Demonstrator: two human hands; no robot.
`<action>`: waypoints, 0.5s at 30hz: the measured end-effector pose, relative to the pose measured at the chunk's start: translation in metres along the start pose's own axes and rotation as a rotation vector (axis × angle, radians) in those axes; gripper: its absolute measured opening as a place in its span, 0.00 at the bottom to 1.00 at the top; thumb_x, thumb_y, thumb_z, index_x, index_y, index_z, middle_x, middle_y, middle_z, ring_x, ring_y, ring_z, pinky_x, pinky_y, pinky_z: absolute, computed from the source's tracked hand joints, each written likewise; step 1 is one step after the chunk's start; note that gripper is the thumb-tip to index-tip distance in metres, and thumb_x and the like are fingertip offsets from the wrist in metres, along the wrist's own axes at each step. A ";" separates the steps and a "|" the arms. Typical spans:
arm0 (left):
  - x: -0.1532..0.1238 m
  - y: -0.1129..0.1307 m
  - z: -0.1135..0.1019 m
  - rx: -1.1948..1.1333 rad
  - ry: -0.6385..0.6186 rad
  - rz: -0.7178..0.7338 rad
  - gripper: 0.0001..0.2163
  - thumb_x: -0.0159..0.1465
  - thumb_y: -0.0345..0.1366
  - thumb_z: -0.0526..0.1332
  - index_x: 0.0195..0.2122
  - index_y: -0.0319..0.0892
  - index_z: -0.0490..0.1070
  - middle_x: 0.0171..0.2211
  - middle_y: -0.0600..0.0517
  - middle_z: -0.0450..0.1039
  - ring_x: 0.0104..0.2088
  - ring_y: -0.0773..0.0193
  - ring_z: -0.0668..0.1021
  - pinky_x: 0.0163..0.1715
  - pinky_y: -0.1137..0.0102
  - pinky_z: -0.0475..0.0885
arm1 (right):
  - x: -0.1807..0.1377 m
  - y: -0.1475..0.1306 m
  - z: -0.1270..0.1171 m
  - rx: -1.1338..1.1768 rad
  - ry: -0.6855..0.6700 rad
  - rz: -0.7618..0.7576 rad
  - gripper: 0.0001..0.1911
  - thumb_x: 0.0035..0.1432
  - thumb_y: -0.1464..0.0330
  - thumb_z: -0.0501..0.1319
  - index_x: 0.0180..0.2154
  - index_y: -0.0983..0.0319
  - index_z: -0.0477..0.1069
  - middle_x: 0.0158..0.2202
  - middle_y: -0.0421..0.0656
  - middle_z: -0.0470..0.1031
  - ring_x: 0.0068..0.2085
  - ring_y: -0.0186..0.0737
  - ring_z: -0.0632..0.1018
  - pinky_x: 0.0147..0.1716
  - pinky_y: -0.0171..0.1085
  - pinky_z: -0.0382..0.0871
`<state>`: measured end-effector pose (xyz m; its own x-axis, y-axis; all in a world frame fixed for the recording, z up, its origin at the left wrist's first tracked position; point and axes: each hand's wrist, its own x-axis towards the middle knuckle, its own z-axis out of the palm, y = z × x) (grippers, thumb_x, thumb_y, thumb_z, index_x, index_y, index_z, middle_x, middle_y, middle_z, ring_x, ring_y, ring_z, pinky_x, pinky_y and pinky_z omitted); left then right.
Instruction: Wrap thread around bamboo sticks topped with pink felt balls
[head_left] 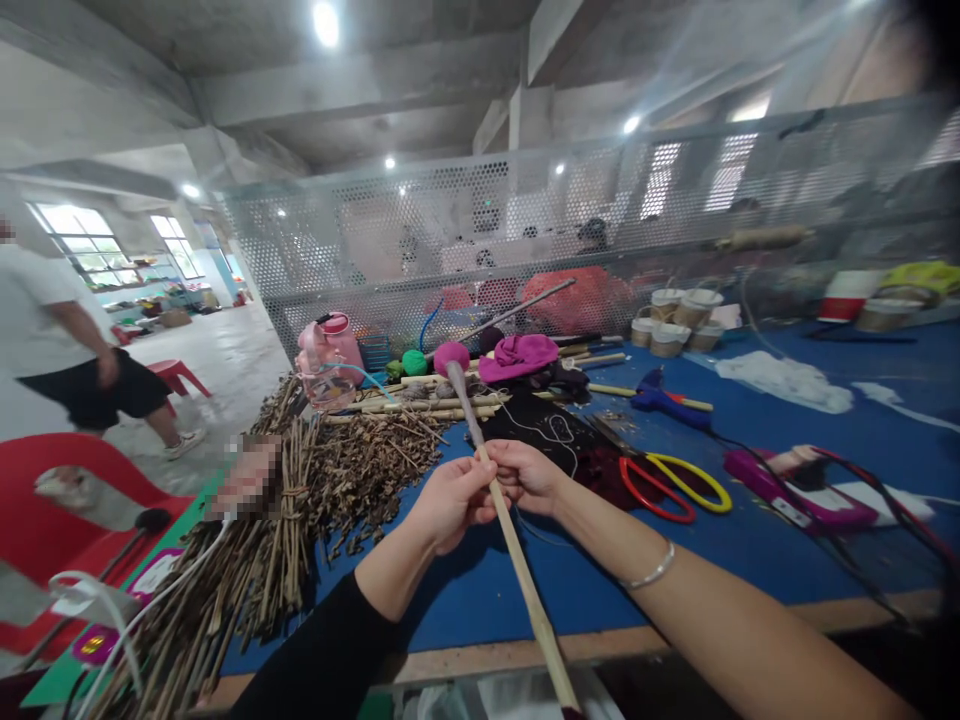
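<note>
A long pale wooden stick mallet (517,560) with a round magenta head slants away from me over the table. Grey wrapping covers its neck below the head. My left hand (454,500) is closed around the shaft just under the wrapping. Right beside it, my right hand (529,475) pinches at the same spot, its fingertips against the shaft and partly hidden. A thin thread hangs below the hands. Scissors (671,485) with red and yellow handles lie right of my right hand, by black cloth (536,430).
Bundled sticks (289,510) and dry plant pieces (382,465) cover the table's left. Behind are magenta fabric (521,357), a pink jug (341,345) and paper cups (667,338). A blue glue gun (667,405) and purple power strip (799,495) lie right. A person (64,330) walks at left.
</note>
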<state>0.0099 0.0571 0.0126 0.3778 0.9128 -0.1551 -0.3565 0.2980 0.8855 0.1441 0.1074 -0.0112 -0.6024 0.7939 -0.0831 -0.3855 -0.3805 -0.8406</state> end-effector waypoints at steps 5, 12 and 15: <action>-0.001 0.002 -0.002 -0.036 0.003 0.026 0.13 0.50 0.40 0.66 0.29 0.35 0.68 0.22 0.51 0.71 0.19 0.72 0.74 0.17 0.81 0.67 | 0.001 -0.002 -0.001 -0.021 0.023 -0.039 0.15 0.45 0.62 0.66 0.23 0.65 0.63 0.12 0.28 0.47 0.13 0.21 0.46 0.10 0.24 0.39; 0.001 -0.002 -0.009 -0.011 -0.065 -0.011 0.13 0.53 0.40 0.64 0.36 0.37 0.69 0.23 0.53 0.70 0.20 0.70 0.75 0.15 0.80 0.65 | -0.002 -0.007 -0.007 -0.087 -0.058 0.022 0.16 0.49 0.61 0.63 0.24 0.65 0.62 0.11 0.29 0.51 0.12 0.20 0.46 0.09 0.24 0.36; 0.004 -0.002 -0.011 -0.046 -0.085 -0.047 0.13 0.53 0.39 0.63 0.37 0.37 0.69 0.24 0.53 0.69 0.20 0.71 0.74 0.15 0.81 0.64 | 0.000 -0.006 -0.008 -0.112 -0.038 0.005 0.16 0.49 0.60 0.62 0.23 0.65 0.61 0.11 0.31 0.55 0.11 0.20 0.47 0.09 0.25 0.35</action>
<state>0.0026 0.0635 0.0055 0.4651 0.8714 -0.1563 -0.3752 0.3539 0.8567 0.1520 0.1130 -0.0103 -0.6308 0.7728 -0.0693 -0.3028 -0.3274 -0.8950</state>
